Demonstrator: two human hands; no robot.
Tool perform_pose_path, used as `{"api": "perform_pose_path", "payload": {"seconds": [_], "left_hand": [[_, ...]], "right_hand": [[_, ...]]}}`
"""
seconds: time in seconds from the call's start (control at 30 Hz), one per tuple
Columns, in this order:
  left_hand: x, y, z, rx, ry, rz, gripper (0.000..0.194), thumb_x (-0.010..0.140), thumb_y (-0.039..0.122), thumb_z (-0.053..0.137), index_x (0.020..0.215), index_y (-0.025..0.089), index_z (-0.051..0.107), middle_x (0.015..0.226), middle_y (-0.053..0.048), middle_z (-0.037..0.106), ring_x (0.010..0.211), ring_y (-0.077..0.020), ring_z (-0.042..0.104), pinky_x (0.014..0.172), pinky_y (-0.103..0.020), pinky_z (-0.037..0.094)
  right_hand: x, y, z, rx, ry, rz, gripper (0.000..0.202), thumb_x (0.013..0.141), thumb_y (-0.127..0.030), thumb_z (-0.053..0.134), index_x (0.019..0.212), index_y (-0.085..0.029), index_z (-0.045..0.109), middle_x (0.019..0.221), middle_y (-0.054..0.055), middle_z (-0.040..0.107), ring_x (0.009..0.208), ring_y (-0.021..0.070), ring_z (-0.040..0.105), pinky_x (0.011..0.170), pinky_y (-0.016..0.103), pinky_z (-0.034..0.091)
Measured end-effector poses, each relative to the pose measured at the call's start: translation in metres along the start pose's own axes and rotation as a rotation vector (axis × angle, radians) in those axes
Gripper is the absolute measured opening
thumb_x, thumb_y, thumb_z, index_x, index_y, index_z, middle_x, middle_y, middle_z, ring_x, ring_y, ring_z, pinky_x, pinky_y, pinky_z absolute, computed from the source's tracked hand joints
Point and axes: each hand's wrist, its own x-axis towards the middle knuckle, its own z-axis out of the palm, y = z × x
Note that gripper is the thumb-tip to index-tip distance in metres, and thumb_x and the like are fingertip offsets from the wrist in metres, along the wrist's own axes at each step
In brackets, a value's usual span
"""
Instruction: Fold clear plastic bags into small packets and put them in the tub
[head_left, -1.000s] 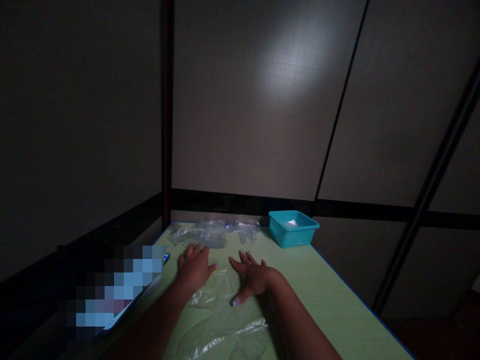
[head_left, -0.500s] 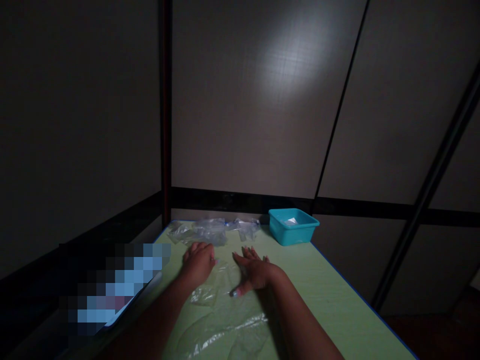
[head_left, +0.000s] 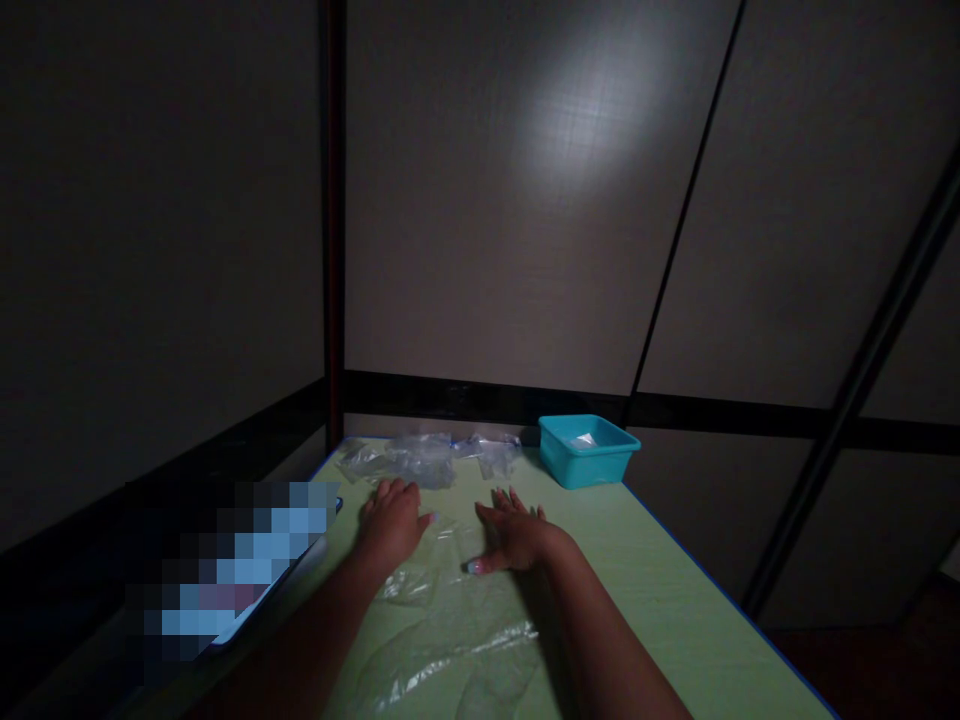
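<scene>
A clear plastic bag (head_left: 457, 635) lies spread on the light green table, its wrinkles catching the light. At the bag's far left corner rests my left hand (head_left: 391, 522), palm down, with the thumb held out from the fingers; the fingertips are partly hidden behind the knuckles. My right hand (head_left: 514, 535) presses on the bag's far right part, fingers spread and thumb stretched toward the left. Neither hand visibly grips anything. Beyond the hands, more crumpled clear plastic bags (head_left: 420, 460) lie along the table's far edge.
A turquoise plastic basin (head_left: 586, 465) with something whitish inside stands at the far right of the table (head_left: 660, 600). On the left edge is a device with a blurred, lit screen (head_left: 255, 570). Dark panelled walls (head_left: 495, 250) rise behind and to the left.
My left thumb has moved out from the fingers, and the left fingers look less curled. My right hand has shifted slightly away from me and to the right. The bag stays nearly in place.
</scene>
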Motion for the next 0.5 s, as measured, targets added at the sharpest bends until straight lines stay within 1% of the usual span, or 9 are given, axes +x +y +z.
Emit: {"api": "perform_pose_path", "payload": {"seconds": [0.2,0.37,0.43,0.5], "left_hand": [[0.0014,0.0015,0.0004,-0.056,-0.036,-0.01,0.011,0.073,0.029,0.06,0.077,0.02,0.056,0.094,-0.005,0.056,0.101,-0.0244,0.043,0.079,-0.033,0.033],[0.0011,0.0039,-0.0033,-0.152,-0.043,0.008,0.005,0.073,0.024,0.058,0.073,0.02,0.054,0.09,-0.002,0.058,0.098,-0.0221,0.046,0.08,-0.032,0.032],[0.0012,0.0056,-0.0052,-0.211,-0.044,0.022,0.003,0.075,0.023,0.055,0.074,0.02,0.053,0.085,-0.001,0.059,0.093,-0.0197,0.049,0.078,-0.029,0.033],[0.0013,0.0076,-0.0066,-0.279,-0.05,0.049,0.004,0.078,0.022,0.05,0.074,0.02,0.052,0.079,0.0,0.06,0.083,-0.0165,0.053,0.072,-0.025,0.035]], "right_hand": [[0.0002,0.0012,-0.0005,0.002,0.018,0.001,0.1,0.059,-0.068,0.057,0.138,-0.034,0.005,0.146,0.008,-0.009,0.13,0.0301,-0.017,0.094,0.066,-0.001],[0.0004,0.0009,-0.0001,-0.004,0.027,0.026,0.096,0.062,-0.067,0.055,0.138,-0.034,0.007,0.146,0.007,-0.01,0.13,0.029,-0.017,0.094,0.065,-0.001],[0.0008,0.0008,0.0004,-0.012,0.031,0.027,0.094,0.063,-0.067,0.053,0.138,-0.033,0.008,0.146,0.008,-0.01,0.13,0.0289,-0.016,0.094,0.065,-0.001],[0.0013,0.0012,0.0011,-0.016,0.036,0.032,0.094,0.063,-0.067,0.053,0.138,-0.032,0.008,0.146,0.009,-0.009,0.13,0.0291,-0.016,0.094,0.065,0.0]]}}
